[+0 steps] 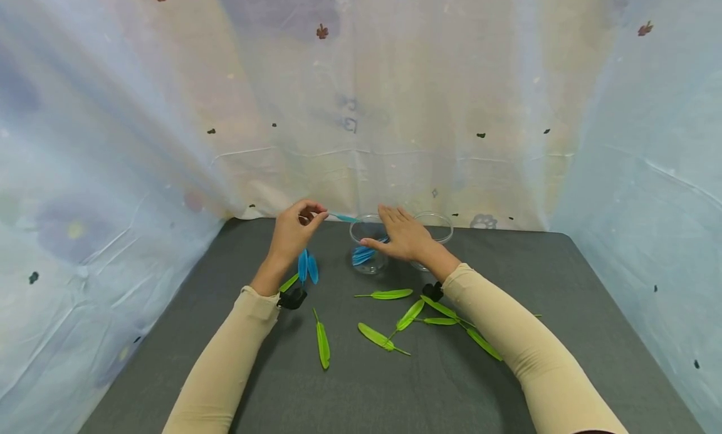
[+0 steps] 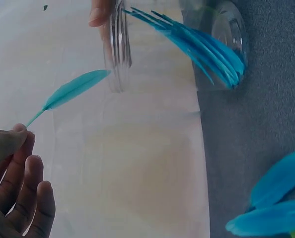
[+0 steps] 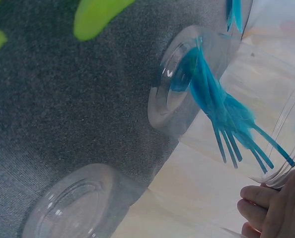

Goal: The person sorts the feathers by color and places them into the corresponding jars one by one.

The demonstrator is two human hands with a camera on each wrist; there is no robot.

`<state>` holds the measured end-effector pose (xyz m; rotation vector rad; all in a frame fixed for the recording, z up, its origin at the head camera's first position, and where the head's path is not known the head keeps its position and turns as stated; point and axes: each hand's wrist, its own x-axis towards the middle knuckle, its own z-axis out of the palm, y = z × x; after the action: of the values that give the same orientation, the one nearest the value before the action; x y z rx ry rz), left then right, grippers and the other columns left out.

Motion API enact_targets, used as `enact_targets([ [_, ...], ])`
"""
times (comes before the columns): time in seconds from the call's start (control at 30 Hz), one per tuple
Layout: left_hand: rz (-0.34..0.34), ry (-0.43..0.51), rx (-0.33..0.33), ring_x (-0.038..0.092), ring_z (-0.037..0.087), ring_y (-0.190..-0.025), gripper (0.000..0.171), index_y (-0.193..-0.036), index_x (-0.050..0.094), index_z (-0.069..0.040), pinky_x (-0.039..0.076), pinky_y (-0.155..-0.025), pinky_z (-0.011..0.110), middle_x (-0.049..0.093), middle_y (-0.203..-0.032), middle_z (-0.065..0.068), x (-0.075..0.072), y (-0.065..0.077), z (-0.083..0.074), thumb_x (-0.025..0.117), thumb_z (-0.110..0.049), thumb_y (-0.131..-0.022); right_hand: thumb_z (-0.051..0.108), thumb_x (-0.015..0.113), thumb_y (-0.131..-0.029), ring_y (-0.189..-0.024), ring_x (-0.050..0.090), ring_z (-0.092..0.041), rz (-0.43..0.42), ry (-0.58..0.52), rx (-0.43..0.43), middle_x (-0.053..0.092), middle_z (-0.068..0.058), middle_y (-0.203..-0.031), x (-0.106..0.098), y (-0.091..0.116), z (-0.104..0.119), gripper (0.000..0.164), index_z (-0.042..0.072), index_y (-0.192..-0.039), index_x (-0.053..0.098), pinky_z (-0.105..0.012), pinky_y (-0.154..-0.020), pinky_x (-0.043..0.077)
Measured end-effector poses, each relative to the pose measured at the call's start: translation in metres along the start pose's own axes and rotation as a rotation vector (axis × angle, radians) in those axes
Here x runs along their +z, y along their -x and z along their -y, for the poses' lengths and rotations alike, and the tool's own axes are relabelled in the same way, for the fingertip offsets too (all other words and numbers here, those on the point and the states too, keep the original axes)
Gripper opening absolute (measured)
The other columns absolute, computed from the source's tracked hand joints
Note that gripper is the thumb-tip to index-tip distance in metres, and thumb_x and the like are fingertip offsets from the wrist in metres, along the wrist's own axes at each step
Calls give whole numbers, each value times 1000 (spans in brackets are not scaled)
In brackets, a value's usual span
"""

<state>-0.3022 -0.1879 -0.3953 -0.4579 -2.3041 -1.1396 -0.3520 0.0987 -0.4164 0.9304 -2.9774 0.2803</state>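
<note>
My left hand (image 1: 299,228) pinches a blue feather (image 2: 77,90) by its thin quill, between thumb and forefinger. The vane points right, toward the rim of a clear jar (image 1: 370,270). Inside this jar stands a bunch of blue feathers (image 1: 363,256), quills up, leaning to one side. My right hand (image 1: 405,233) rests at the jar's upper right side, its fingers extended and thumb spread across the front. In the right wrist view, its fingers (image 3: 259,203) are close against the rim. Two loose blue feathers (image 1: 308,266) lie near my left wrist.
A second clear jar (image 3: 73,208) stands right of the first, partly behind my right hand. Several green feathers (image 1: 392,294) are scattered over the dark grey table (image 1: 361,396), some beneath my right forearm. A patterned curtain (image 1: 395,108) hangs behind the table.
</note>
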Motion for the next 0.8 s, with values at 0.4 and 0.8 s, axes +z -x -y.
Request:
enact_targets([
  [0.4,92,-49,-31,69,20,-83,15,-112,78,-12,60,-72,39,77,-106,6,26,-6,1,74,-25,-105,81,42,-102,-166,16,-32,0,4,12,15,-16,-179,1,-1,0,111,2,-172,10,-47,-137,4],
  [0.8,158,-92,-28,72,25,-92,15,-115,78,-11,62,-77,43,78,-111,8,43,-12,3,75,-22,-105,77,45,-103,-166,14,-30,9,0,11,14,-16,-179,-1,0,2,108,2,-172,9,-47,-137,4],
])
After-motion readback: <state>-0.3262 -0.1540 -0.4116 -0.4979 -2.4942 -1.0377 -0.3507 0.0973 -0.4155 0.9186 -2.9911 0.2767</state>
